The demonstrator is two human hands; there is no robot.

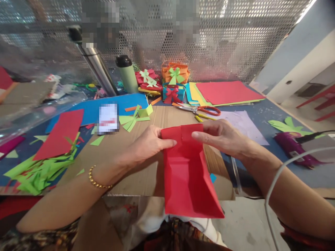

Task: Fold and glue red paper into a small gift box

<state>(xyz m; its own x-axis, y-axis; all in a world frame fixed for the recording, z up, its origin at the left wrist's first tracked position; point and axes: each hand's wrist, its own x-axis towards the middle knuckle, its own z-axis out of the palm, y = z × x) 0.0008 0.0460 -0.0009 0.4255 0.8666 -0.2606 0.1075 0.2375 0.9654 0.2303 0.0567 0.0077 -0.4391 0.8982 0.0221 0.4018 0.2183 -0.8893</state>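
Note:
A folded red paper box point(184, 174) is held up over the table's front edge, its creased long side reaching down toward my lap. My left hand point(154, 141) grips its upper left corner, thumb on the near face and fingers behind. At the upper right corner, my right hand point(220, 136) pinches the paper the same way. Two flaps overlap near the top middle, between my thumbs. Beneath lies a cardboard sheet point(131, 167). Just beyond the box are scissors with orange handles point(209, 111) and a yellow-handled tool point(205, 116).
Green paper strips point(39, 170) and a red sheet point(61, 134) lie at left. Finished boxes with bows point(175, 78), a green bottle point(127, 75) and a steel flask point(98, 66) stand at the back. A purple glue gun point(294, 150) and a white cable point(274, 181) are at right.

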